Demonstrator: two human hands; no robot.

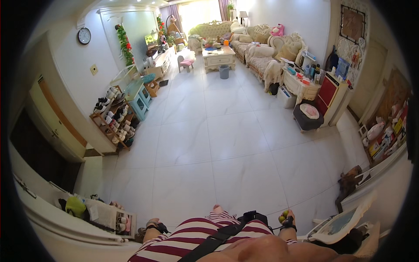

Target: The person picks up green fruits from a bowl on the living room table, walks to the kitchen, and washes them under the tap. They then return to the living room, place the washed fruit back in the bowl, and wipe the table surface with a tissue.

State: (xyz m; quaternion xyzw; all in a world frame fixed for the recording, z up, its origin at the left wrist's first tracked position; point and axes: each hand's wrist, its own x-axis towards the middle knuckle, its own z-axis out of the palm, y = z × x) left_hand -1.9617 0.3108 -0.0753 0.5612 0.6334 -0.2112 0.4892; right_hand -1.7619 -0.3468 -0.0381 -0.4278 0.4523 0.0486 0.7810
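My right hand point(289, 216), low in the view by my right hip, is closed around green round fruits point(283, 217); two of them show, and their exact kind is unclear. A black strap circles that wrist. My left hand point(154, 223) hangs by my left side, also with a black wrist strap. Nothing can be made out in it, and its fingers are too small and turned away to read. Between the hands are my red-and-white striped clothing point(193, 229) and a black strap point(216, 242) across it. One bare foot point(217, 208) shows on the pale tiled floor point(183, 183).
On the left stand a wooden shoe rack point(95, 121) full of shoes and teal stools point(140, 104). A grey bucket point(224, 72) sits before the coffee table point(218, 62). To the right are a sofa point(257, 64), a dark footstool point(304, 121) and a red-fronted cabinet point(328, 91).
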